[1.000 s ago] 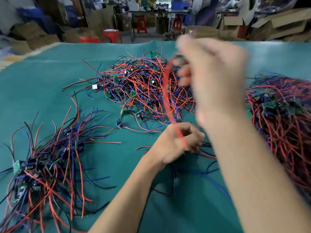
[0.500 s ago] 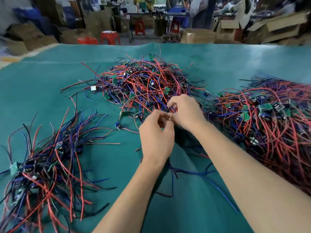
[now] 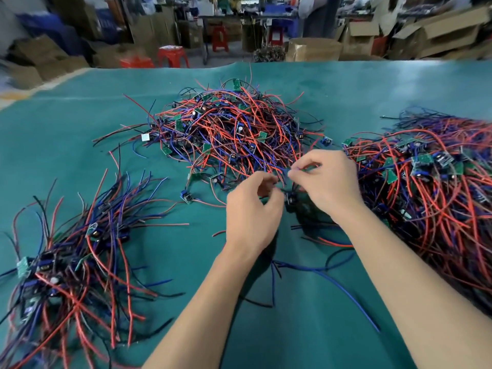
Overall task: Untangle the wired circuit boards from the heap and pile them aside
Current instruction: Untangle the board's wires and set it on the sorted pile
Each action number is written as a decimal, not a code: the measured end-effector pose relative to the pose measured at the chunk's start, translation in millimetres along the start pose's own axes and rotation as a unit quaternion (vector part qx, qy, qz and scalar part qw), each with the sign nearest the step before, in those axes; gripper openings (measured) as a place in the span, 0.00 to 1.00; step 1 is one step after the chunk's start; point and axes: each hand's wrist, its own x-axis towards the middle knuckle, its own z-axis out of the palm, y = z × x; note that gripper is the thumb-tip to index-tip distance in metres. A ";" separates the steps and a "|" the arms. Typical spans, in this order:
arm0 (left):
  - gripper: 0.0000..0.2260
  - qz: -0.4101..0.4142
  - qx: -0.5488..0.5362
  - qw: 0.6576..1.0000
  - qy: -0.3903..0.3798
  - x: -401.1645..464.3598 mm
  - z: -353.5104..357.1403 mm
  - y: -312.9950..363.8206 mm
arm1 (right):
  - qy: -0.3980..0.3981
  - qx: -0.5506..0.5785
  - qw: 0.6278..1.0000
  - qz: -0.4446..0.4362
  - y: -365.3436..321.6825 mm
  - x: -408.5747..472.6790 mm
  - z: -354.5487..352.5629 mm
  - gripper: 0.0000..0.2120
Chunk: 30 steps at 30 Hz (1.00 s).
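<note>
A tangled heap [image 3: 229, 129] of small green circuit boards with red, blue and black wires lies in the middle of the teal table. My two hands meet at its near edge. My right hand [image 3: 328, 182] pinches a thin wire between thumb and forefinger. My left hand [image 3: 251, 211] has its fingers curled over wires and a dark board just below; what it holds is hidden. A sorted pile [image 3: 69, 265] of straightened wired boards lies at the left. Loose blue and black wires [image 3: 314, 270] trail between my forearms.
A second big tangle [image 3: 431, 198] of wired boards fills the right side of the teal mat [image 3: 66, 129]. One loose board [image 3: 186, 197] lies left of my hands. Cardboard boxes [image 3: 439, 33] and red stools [image 3: 171, 55] stand beyond the far edge.
My right hand came down from high near the camera, where it was pulling a red wire, to the heap's edge. Both hands now work close together and have spread slightly apart.
</note>
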 end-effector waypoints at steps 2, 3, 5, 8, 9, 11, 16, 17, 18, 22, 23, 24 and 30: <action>0.08 0.024 -0.016 0.998 -0.059 -2.4 2.1 1.6 | 0.019 0.117 0.992 0.033 2.0 -14.0 -6.9 0.06; 0.09 0.036 -0.015 0.995 -0.088 -4.3 3.8 1.9 | 0.026 0.176 0.983 0.051 2.3 -20.3 -9.4 0.05; 0.13 0.051 0.008 0.991 -0.120 -7.4 7.4 1.8 | 0.035 0.271 0.959 0.072 1.9 -29.2 -14.1 0.05; 0.14 0.040 0.012 0.994 -0.102 -6.8 8.0 -1.6 | 0.018 0.338 0.938 0.079 -1.1 -34.2 -17.8 0.09; 0.14 0.037 0.007 0.995 -0.097 -6.0 7.0 -2.2 | 0.012 0.359 0.930 0.083 -3.4 -34.2 -18.7 0.09; 0.12 0.047 0.013 0.994 -0.102 -5.3 6.0 -2.2 | -0.001 0.422 0.900 0.111 -7.1 -34.0 -19.9 0.09; 0.05 0.059 0.026 0.994 -0.090 -5.8 6.7 -0.8 | -0.031 0.481 0.860 0.167 -7.1 -34.4 -19.6 0.12; 0.04 0.058 0.023 0.995 -0.080 -5.3 6.1 -0.7 | -0.032 0.485 0.857 0.171 -6.6 -34.2 -19.7 0.11; 0.03 0.056 0.018 0.996 -0.068 -4.8 5.4 -0.3 | -0.032 0.490 0.853 0.175 -5.9 -33.8 -20.2 0.11; 0.05 0.047 -0.006 0.999 -0.026 -2.6 3.7 -0.4 | 0.000 0.470 0.863 0.185 -3.1 -31.8 -22.7 0.10; 0.05 0.041 -0.017 0.999 -0.018 -1.7 3.4 -1.2 | 0.012 0.451 0.874 0.180 -2.5 -31.8 -22.2 0.09; 0.05 0.032 -0.036 0.999 -0.012 -0.7 3.2 -2.6 | 0.019 0.434 0.885 0.170 -1.9 -32.1 -21.3 0.09; 0.07 0.001 -0.173 0.984 -0.039 -0.1 2.0 -2.9 | -0.046 0.256 0.965 0.035 -2.5 -40.1 -8.5 0.05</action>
